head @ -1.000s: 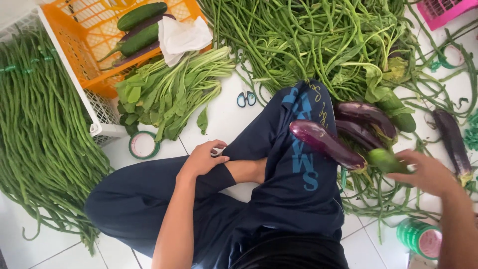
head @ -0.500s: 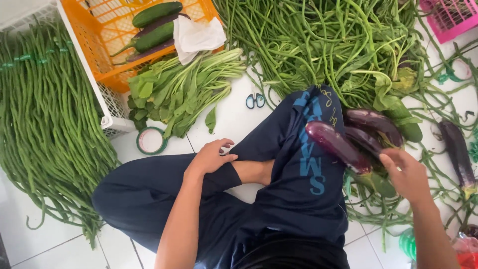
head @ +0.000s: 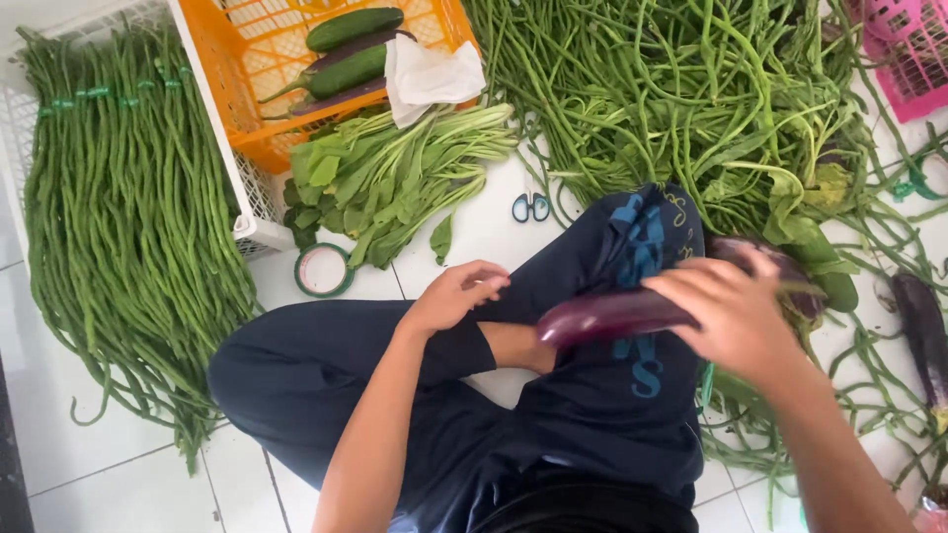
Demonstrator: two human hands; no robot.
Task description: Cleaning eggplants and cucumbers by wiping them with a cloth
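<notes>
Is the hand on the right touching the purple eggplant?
Touching. In the head view, the right hand is wrapped over one end of the purple eggplant, holding it above the lap, with the fingers covering that end.

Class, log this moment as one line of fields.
right hand: holds eggplant | left hand: rests on leg | scissors: floor

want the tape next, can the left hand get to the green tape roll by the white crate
Probably yes. The left hand rests empty on the knee, and the green tape roll lies on bare tile just beyond it, beside the white crate. Nothing lies between them.
</notes>
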